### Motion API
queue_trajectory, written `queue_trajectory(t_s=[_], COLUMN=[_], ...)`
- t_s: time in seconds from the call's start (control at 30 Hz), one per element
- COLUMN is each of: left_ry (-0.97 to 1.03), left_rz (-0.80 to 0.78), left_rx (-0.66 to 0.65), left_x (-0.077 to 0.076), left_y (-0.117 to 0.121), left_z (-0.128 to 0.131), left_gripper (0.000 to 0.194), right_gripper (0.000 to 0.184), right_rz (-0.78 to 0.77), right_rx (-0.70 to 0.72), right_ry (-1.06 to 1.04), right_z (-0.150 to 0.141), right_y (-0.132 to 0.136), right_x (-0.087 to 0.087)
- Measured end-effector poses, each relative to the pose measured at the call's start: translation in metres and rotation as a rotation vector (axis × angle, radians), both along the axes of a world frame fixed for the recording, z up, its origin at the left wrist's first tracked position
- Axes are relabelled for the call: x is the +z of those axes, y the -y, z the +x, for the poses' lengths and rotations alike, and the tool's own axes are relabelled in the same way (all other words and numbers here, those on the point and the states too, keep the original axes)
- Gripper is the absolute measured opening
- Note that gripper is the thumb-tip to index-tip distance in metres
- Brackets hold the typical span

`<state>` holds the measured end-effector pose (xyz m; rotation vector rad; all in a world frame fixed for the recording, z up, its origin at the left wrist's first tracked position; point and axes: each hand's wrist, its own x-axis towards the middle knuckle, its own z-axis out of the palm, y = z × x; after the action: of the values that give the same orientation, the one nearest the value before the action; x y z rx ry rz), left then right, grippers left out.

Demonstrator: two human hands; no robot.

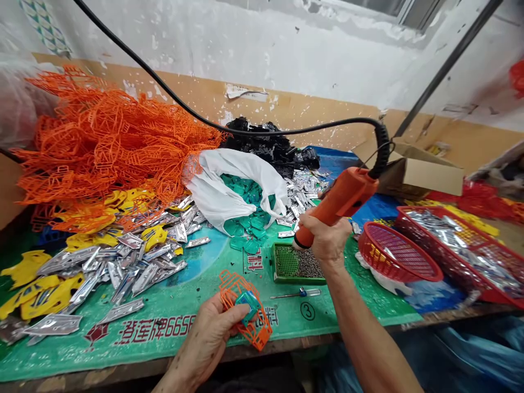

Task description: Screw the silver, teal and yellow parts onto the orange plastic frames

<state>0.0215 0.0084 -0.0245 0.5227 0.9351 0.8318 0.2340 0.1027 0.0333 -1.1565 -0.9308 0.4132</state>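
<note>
My left hand (213,327) pinches an orange plastic frame (262,327) near the table's front edge, the thumb pressing a translucent green piece (248,303) against it. My right hand (331,240) is wrapped round an orange electric screwdriver (339,199), tilted with its tip down and to the left. That tip hangs over a green tray (301,280) of small metal screws (309,264). In front of the tray lies a hand screwdriver (297,293) with a clear handle. A white bag (213,180) of green pieces (245,199) stands behind.
Orange frames (110,136) are heaped at the back left. Silver parts (139,273) and yellow pieces (45,292) lie in front of them. Black parts (262,144) are piled at the back. Red baskets (399,256) and a cardboard box (426,174) stand right. A black cable (262,132) crosses overhead.
</note>
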Motion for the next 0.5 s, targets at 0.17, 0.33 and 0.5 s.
queue_trajectory(t_s=[0.17, 0.33, 0.5], left_ry=[-0.013, -0.026, 0.008], left_rz=[0.005, 0.01, 0.003], left_rx=[0.0, -0.006, -0.019], left_x=[-0.0019, -0.0005, 0.0008], left_y=[-0.0009, -0.0001, -0.0009], left_z=[0.0003, 0.0006, 0.0013], left_gripper=[0.032, 0.029, 0.032], right_gripper=[0.017, 0.018, 0.019], right_rz=[-0.003, -0.018, -0.027], right_rx=[-0.006, -0.013, -0.038], right_ry=[0.009, 0.004, 0.01], right_z=[-0.0043, -0.0036, -0.0016], right_y=[-0.0018, -0.0033, -0.0049], right_x=[-0.0018, -0.0046, -0.0081])
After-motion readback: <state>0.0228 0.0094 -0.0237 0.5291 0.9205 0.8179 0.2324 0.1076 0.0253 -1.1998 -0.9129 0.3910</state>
